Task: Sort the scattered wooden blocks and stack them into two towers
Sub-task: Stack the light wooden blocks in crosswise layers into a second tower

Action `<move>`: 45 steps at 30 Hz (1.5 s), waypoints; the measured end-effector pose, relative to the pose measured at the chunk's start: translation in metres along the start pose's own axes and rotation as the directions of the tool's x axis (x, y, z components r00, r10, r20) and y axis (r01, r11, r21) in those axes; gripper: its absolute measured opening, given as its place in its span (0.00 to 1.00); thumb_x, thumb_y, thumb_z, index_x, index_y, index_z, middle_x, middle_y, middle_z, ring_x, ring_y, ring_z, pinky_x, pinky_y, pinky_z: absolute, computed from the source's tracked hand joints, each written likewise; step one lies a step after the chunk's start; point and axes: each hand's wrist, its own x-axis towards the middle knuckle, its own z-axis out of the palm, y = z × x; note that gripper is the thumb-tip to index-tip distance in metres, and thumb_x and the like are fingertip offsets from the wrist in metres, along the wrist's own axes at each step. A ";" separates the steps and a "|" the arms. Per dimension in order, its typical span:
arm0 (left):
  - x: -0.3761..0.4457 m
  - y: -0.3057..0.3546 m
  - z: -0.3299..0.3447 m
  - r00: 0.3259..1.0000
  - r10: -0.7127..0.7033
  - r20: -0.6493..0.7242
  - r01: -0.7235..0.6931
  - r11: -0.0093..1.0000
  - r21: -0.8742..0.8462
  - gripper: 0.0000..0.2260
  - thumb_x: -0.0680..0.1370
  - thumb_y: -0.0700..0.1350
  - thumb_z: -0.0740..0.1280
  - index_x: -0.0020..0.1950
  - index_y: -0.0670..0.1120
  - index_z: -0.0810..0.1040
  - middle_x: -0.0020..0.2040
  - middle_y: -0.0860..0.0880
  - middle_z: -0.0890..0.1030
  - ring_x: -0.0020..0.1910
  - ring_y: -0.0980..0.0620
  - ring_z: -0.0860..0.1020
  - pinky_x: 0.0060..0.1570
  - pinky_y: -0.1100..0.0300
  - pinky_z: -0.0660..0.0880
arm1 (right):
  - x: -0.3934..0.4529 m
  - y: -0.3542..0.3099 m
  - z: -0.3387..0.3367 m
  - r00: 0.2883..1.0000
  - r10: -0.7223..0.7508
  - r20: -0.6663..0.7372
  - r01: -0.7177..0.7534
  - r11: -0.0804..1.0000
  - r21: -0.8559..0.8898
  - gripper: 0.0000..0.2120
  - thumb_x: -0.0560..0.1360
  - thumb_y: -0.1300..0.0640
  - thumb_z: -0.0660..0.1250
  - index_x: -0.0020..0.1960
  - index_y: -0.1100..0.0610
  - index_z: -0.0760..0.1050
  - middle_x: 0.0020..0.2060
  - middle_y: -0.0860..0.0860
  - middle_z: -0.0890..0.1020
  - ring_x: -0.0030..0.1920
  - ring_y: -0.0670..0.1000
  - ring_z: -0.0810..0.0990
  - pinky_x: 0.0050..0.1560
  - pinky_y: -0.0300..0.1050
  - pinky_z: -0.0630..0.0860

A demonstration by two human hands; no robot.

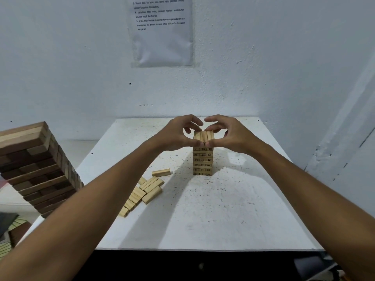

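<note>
Loose pale rectangular wooden blocks [146, 191] are lying in a heap at the near left of the white table [203, 220]. Beyond, the left hand [174, 134] and right hand [231, 132] are pinching the top layer of the numbered pale tower [203, 159] — apparently squaring it. The blocks look light, rigid and smooth — grip their long sides.

Both hands [178, 134] and forearms are bare (no sleeves, rings or watch showing).

The small tower [203, 157] and loose blocks [151, 188] were pale, matt bare wood; the large tower [34, 165] darker wood. The surface [223, 209] was white, matt, speckled; the wall [263, 57] rough.
</note>
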 end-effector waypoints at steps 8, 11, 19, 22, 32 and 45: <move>-0.004 -0.004 -0.005 0.999 -0.042 0.030 0.042 0.999 -0.021 0.31 0.66 0.46 0.80 0.66 0.51 0.72 0.60 0.54 0.78 0.57 0.57 0.74 0.42 0.70 0.69 | -0.004 0.003 -0.005 0.999 0.034 -0.018 -0.033 0.998 0.060 0.28 0.72 0.60 0.71 0.70 0.48 0.68 0.57 0.48 0.80 0.59 0.45 0.77 0.54 0.40 0.71; -0.005 -0.008 -0.004 0.996 -0.071 0.051 0.072 0.997 -0.028 0.32 0.66 0.45 0.80 0.66 0.53 0.71 0.59 0.54 0.78 0.59 0.56 0.74 0.45 0.67 0.69 | -0.007 0.005 -0.004 0.998 0.056 0.033 -0.058 0.997 0.043 0.37 0.69 0.59 0.76 0.72 0.45 0.64 0.56 0.46 0.80 0.59 0.44 0.76 0.51 0.38 0.70; -0.002 -0.012 -0.004 0.995 -0.085 0.051 0.087 0.995 -0.046 0.32 0.65 0.44 0.81 0.65 0.54 0.71 0.58 0.51 0.80 0.60 0.55 0.75 0.47 0.64 0.71 | -0.005 0.008 -0.002 0.999 0.048 0.023 -0.049 0.998 0.049 0.43 0.65 0.57 0.79 0.73 0.45 0.61 0.52 0.43 0.82 0.58 0.44 0.77 0.51 0.39 0.70; 0.000 -0.012 -0.004 0.995 -0.084 0.058 0.086 0.995 -0.046 0.32 0.65 0.43 0.81 0.66 0.52 0.72 0.59 0.51 0.79 0.61 0.55 0.75 0.47 0.65 0.70 | -0.005 0.009 -0.002 0.999 0.041 0.018 -0.042 0.998 0.040 0.42 0.66 0.57 0.79 0.73 0.46 0.62 0.52 0.43 0.81 0.58 0.44 0.77 0.50 0.39 0.71; -0.002 -0.009 -0.003 0.998 -0.051 0.029 0.052 0.998 -0.035 0.33 0.66 0.46 0.80 0.68 0.50 0.72 0.60 0.54 0.79 0.60 0.57 0.75 0.48 0.67 0.70 | -0.005 0.007 -0.001 1.000 0.020 -0.006 -0.020 1.000 0.022 0.42 0.65 0.56 0.80 0.73 0.45 0.63 0.56 0.44 0.80 0.60 0.44 0.76 0.56 0.43 0.74; -0.023 -0.003 -0.008 0.990 -0.026 -0.140 0.019 0.999 -0.048 0.26 0.70 0.51 0.77 0.66 0.51 0.74 0.60 0.54 0.79 0.58 0.58 0.76 0.48 0.64 0.72 | -0.018 -0.020 0.003 0.962 -0.113 -0.249 0.103 0.993 -0.055 0.28 0.71 0.54 0.74 0.68 0.48 0.70 0.59 0.45 0.78 0.57 0.44 0.75 0.48 0.36 0.69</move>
